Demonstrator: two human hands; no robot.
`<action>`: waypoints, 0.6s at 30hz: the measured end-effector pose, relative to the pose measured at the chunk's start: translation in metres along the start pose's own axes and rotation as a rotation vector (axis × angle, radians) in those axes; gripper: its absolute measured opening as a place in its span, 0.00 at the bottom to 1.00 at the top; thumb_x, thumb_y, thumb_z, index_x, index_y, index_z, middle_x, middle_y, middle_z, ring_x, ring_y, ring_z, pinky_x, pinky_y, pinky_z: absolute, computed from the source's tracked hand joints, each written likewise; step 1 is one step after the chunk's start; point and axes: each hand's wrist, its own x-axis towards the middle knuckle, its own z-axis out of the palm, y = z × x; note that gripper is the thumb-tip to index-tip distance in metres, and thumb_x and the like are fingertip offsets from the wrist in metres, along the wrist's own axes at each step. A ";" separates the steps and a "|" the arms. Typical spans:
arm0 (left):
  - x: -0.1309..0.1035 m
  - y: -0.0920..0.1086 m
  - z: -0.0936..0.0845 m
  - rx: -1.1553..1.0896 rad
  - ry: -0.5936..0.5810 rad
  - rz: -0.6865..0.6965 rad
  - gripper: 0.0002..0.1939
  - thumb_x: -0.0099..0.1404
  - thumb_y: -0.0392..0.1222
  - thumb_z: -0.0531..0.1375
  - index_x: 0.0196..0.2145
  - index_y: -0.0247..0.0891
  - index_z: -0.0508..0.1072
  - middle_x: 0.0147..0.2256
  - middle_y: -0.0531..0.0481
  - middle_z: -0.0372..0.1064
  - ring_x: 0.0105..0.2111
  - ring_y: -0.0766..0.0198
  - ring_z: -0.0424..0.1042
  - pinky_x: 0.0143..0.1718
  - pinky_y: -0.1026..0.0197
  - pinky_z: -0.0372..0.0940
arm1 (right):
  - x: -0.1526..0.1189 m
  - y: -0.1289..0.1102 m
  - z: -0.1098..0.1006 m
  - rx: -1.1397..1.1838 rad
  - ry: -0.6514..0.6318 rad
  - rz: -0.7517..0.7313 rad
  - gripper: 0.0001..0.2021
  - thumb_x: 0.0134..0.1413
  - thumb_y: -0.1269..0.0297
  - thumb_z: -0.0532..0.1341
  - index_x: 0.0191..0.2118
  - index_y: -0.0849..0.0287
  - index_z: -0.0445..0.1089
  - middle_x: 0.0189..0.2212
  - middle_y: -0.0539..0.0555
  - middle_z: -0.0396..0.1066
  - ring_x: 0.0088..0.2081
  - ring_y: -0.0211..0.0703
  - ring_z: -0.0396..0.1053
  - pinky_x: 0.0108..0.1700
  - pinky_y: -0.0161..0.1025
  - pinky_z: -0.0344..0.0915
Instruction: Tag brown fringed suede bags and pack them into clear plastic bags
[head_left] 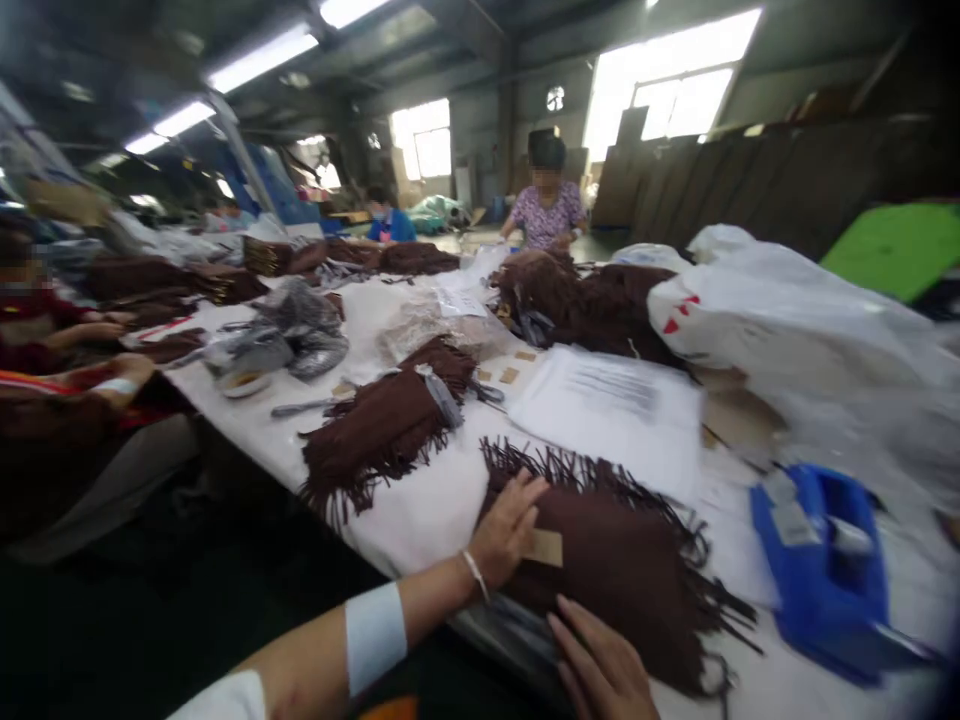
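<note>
A folded dark brown scarf (622,560) with fringe along its far and right edges lies on the white table in front of me. My left hand (510,525) rests flat on its left part, fingers stretched, beside a small tan label (545,547) on the cloth. At the scarf's near edge, my right hand (604,660) lies with its fingers extended and touches the fabric; part of it is cut off by the frame. Farther left is another fringed brown scarf (382,425) with a grey strip (439,395) across it.
A blue tape dispenser (825,570) stands at the right. Behind the scarf are a printed sheet (611,410), brown cloth piles (585,300) and a large white plastic bag (810,310). Grey plastic wrappers (292,335) lie at the left. Several people sit or stand around the table.
</note>
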 end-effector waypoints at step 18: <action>0.013 0.031 0.094 0.481 -0.495 0.581 0.24 0.65 0.30 0.49 0.58 0.28 0.60 0.59 0.37 0.55 0.61 0.51 0.53 0.63 0.46 0.50 | -0.026 -0.026 -0.088 1.690 0.444 1.359 0.34 0.57 0.40 0.49 0.53 0.66 0.66 0.53 0.64 0.67 0.55 0.52 0.64 0.64 0.52 0.51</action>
